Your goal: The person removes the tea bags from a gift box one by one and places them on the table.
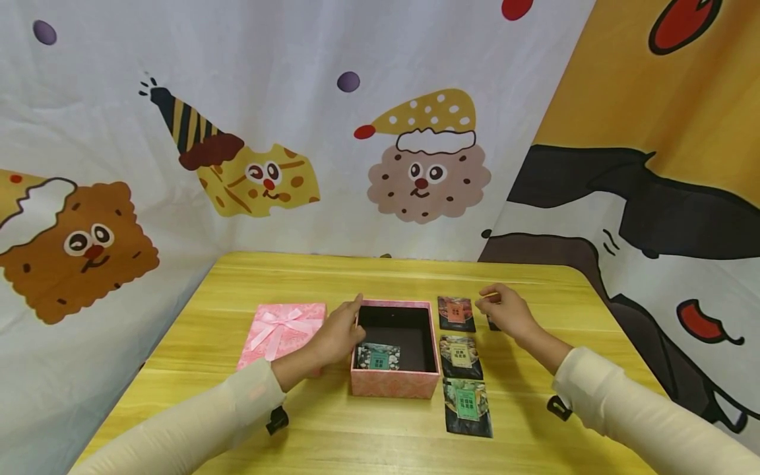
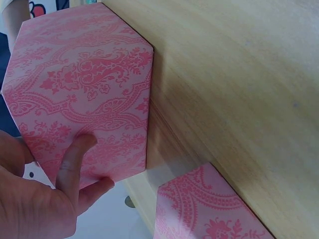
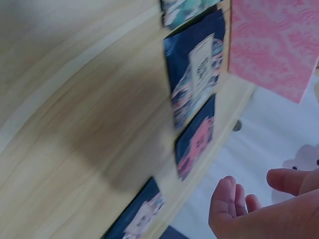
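A pink patterned box (image 1: 394,384) stands uncovered on the table, its inside dark. One teal-labelled packet (image 1: 380,356) lies in it, near the front. My left hand (image 1: 338,333) holds the box's left wall, with fingers (image 2: 75,164) on the outer face and the thumb near the rim. Right of the box, three dark packets form a column: red-labelled (image 1: 456,313), yellow-labelled (image 1: 461,356) and green-labelled (image 1: 467,406). My right hand (image 1: 506,310) hovers over another dark packet (image 3: 142,214), mostly hidden in the head view. Its fingers are loosely bent, apart from the thumb, with nothing between them.
A pink lid (image 1: 282,330) with a ribbon bow lies left of the box, partly behind my left forearm. The yellow wooden table (image 1: 380,442) ends at the back against a cartoon-printed cloth (image 1: 332,39).
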`<state>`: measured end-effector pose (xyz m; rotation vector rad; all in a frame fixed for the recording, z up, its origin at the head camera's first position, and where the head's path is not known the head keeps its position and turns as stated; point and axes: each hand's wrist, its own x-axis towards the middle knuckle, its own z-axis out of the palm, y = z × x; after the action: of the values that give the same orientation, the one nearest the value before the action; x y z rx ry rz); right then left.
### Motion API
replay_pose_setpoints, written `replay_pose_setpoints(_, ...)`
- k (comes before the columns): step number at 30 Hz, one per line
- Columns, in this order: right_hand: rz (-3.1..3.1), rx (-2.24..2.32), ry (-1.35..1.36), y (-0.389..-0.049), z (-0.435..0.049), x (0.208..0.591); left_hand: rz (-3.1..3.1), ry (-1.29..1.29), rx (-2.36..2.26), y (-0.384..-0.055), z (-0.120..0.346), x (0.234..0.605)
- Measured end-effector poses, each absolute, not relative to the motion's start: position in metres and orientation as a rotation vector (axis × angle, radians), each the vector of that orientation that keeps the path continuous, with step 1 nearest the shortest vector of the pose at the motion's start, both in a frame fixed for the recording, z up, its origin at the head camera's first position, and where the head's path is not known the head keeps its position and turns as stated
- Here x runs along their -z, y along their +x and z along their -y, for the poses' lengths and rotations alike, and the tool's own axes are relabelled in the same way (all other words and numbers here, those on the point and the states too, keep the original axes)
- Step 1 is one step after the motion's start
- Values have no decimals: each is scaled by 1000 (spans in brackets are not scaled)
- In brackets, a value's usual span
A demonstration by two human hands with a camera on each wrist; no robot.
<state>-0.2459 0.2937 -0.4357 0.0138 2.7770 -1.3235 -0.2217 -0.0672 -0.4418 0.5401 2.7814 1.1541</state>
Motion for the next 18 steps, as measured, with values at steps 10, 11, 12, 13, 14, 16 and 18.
replay_pose_setpoints(10,-2585,1484,-25,-240,-272,421,-2783,546,-1160,-222,67,442)
replay_pose_setpoints(11,-2574,1491,-30,-240,-270,420,-2780,546,-1165,-221,67,442)
replay_pose_setpoints(12,-2559,1501,-38,-240,-268,419,-2781,544,-1163,-221,67,442)
replay_pose_setpoints(13,-2550,1508,-47,-240,-266,417,-2777,543,-1169,-221,67,442)
replay_pose_setpoints(14,-2532,1520,-53,-240,-264,416,-2776,546,-1173,-221,67,442)
replay_pose_setpoints(16,-2506,1539,-67,-239,-259,413,-2776,542,-1170,-221,67,442)
replay_pose_setpoints(18,-2478,1560,-88,-238,-255,410,-2771,545,-1177,-221,67,443)
